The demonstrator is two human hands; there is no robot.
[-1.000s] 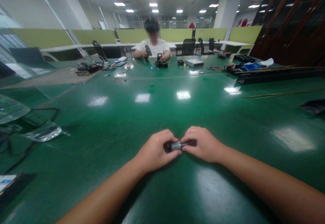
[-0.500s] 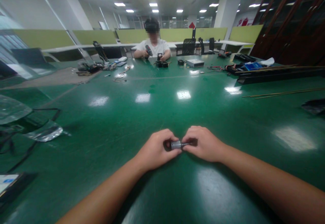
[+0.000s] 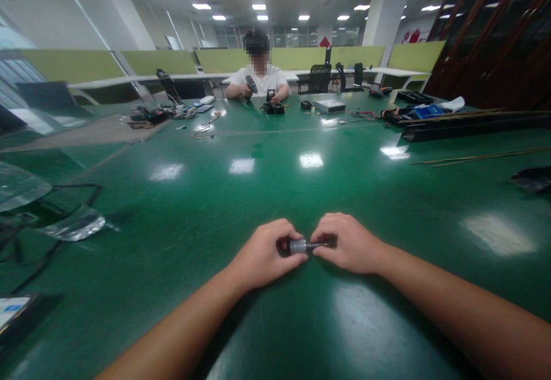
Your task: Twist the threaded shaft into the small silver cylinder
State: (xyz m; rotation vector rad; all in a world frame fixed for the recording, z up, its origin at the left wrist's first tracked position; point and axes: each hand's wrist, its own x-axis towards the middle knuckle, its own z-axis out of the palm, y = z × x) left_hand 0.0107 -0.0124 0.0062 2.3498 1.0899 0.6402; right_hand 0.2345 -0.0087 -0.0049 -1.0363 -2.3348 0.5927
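My left hand is closed, thumb and fingers gripping a small grey metal cylinder just above the green tabletop. A thin dark shaft sticks out of the cylinder's right end. That shaft is pinched between the thumb and fingers of my right hand, also closed. Cylinder and shaft lie nearly level and in line with each other. The cylinder's left end is partly hidden inside my left hand, and its exact kind is too small to tell.
Across the green table a person in a white shirt holds a power drill. A clear plastic object and a dark-edged device are on the left. Long black bars and thin rods lie at right.
My right hand has shifted very slightly to the right, and a little more of the shaft shows between the hands. My left hand keeps its hold on the cylinder.
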